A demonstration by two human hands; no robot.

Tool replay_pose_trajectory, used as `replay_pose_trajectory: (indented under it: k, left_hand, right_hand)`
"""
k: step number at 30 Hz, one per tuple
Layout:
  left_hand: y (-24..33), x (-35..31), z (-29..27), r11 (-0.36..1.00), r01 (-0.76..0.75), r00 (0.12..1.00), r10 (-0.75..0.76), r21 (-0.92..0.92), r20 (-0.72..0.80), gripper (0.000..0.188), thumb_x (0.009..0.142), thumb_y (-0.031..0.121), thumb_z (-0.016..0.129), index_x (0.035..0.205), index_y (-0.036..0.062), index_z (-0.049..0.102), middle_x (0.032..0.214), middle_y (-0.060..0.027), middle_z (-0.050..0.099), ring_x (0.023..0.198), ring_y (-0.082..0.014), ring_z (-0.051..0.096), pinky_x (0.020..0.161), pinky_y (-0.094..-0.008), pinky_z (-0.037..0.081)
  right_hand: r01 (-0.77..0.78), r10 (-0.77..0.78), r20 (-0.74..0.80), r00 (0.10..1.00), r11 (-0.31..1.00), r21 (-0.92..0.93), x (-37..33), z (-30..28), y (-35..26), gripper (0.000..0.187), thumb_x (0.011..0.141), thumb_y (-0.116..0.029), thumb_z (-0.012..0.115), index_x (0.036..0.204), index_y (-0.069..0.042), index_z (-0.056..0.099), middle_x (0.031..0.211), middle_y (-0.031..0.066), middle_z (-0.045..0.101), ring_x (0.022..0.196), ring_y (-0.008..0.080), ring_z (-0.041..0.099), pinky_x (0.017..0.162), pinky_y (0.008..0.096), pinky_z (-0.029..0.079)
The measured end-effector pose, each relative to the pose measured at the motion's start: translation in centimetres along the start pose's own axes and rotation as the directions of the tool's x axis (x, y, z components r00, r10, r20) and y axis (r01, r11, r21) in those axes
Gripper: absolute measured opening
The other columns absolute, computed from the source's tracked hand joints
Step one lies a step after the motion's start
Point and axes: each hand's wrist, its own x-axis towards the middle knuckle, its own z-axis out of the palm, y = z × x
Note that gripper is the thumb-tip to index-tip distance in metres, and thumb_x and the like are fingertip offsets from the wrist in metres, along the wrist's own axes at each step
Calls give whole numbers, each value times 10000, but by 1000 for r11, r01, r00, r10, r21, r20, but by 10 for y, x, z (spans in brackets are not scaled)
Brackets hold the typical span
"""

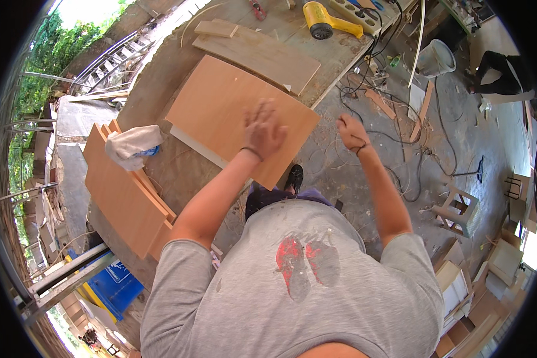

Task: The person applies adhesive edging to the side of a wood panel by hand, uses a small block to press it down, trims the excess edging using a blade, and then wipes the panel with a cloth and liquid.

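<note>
A flat wood-coloured panel [212, 98] lies on the workbench in front of me, its near corner jutting past the bench edge. Over its right half is my left hand [265, 128], slightly blurred, fingers spread and nothing in them; whether the palm touches the surface I cannot tell. My right hand [352, 132] is held off the panel's right corner, above the floor, its fingers curled closed. Anything inside that grip is hidden. A pale strip [198, 147] shows under the panel's near left edge.
Behind the panel lie a thin board [262, 59] and a small wood offcut [216, 27]. A yellow heat gun [331, 22] sits beside a power strip [357, 13]. At left, a cloth [134, 146] rests on stacked panels [116, 191]. Cables, a bucket [435, 58] and a stool [456, 210] occupy the floor.
</note>
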Motion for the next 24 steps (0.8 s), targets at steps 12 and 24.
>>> replay_pose_trajectory:
  k: [12,24]
  left_hand:
    - [75,77,47,958,19,970,52,-287,239,152,838,240,576,817,120,666,923,-36,692,875,-253,640,1008,-492,322]
    - [1,-29,-18,842,-536,796,527,-60,297,481,862,337,599,1285,117,535,1482,-135,350,1393,-305,293,1103,-559,205]
  right_hand:
    - [-273,409,-125,904,777,568,-123,1,34,281,838,-100,598,1108,-38,648,818,28,617,728,126,571,688,261,473]
    - [-348,478,31,878,593,726,-126,31,49,254,858,-153,636,1090,-50,654,902,5,636,737,99,570,667,244,460]
